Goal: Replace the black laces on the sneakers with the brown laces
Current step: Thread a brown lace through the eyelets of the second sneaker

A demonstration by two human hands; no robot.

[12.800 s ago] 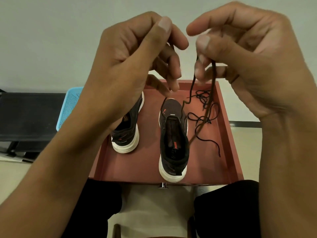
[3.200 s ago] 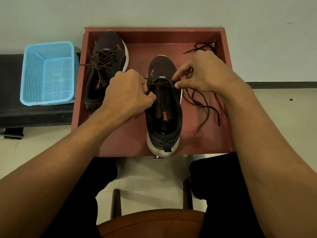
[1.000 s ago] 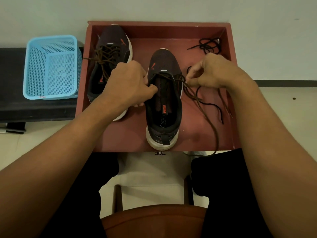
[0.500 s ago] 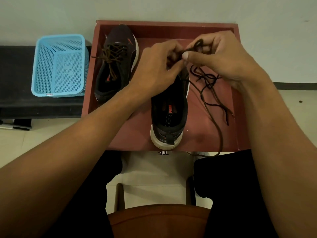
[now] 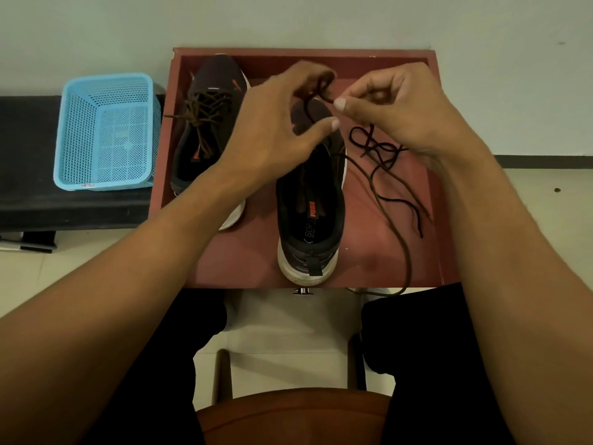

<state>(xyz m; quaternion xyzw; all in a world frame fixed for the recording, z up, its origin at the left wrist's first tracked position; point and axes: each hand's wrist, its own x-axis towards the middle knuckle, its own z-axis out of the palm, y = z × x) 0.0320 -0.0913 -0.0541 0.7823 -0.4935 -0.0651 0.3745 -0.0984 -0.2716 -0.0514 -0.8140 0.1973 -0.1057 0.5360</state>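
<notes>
Above the toe of the right sneaker [image 5: 310,200] in the red tray [image 5: 436,220], left hand [image 5: 279,123] and right hand [image 5: 401,107] each pinch the brown lace [image 5: 390,226]; black laces [image 5: 378,146] lie right of the shoe.

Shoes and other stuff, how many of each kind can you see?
Shoes: 2, left one laced brown, right one being laced.
Trays: 1, red.
Baskets: 1, blue.
Hands: 2, left hand, right hand.
Loose black laces: tangled, cannot count.
Total: 6.
</notes>
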